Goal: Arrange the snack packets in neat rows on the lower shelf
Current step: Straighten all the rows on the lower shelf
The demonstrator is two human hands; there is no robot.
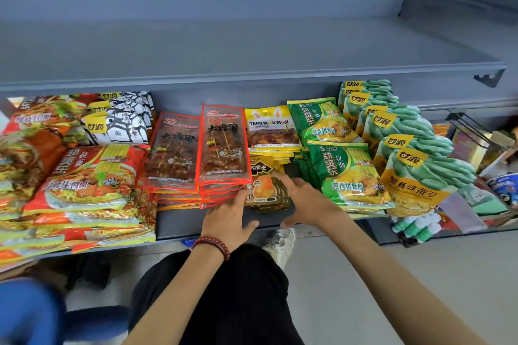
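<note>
On the lower shelf [173, 221], both your hands sit at a small stack of brown-and-yellow packets [267, 190] in the middle. Your left hand [228, 220], with a red bead bracelet [213, 245] at the wrist, has its grip spread open, fingertips touching the stack's left edge and the lowest of the red skewer packets [224, 145] beside it. Your right hand [305, 200] is open too, fingers resting over the stack's right side, thumb down on the shelf; neither hand clasps anything. That hand hides part of the stack. Green noodle packets [350, 173] lie just right of it, yellow packets [270, 126] behind. Red noodle packets [84, 176] run off the left edge, and the clutter at far right is hard to make out.
</note>
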